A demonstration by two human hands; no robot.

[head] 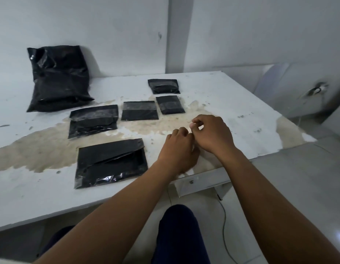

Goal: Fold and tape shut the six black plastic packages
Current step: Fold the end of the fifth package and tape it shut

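Note:
Six black plastic packages lie on the white table (pixel 241 103). The nearest package (pixel 111 162) has its flap folded down, with one edge lifting. Behind it lie a wide package (pixel 93 121), a square package (pixel 139 110) and two small packages (pixel 170 104) (pixel 163 86), each with a dull strip of tape across its flap. The largest package (pixel 58 79) leans against the wall at the back left. My left hand (pixel 176 149) and right hand (pixel 213 134) meet just right of the nearest package. The left curls over something clear, seemingly a tape roll (pixel 196 151). The right pinches its pale end.
A large beige stain (pixel 41 153) spreads over the table's middle. The table's right edge and a metal bracket (pixel 195 181) lie below my hands. A thin cable (pixel 225 225) hangs to the floor beside my knee (pixel 176 225). White walls stand behind.

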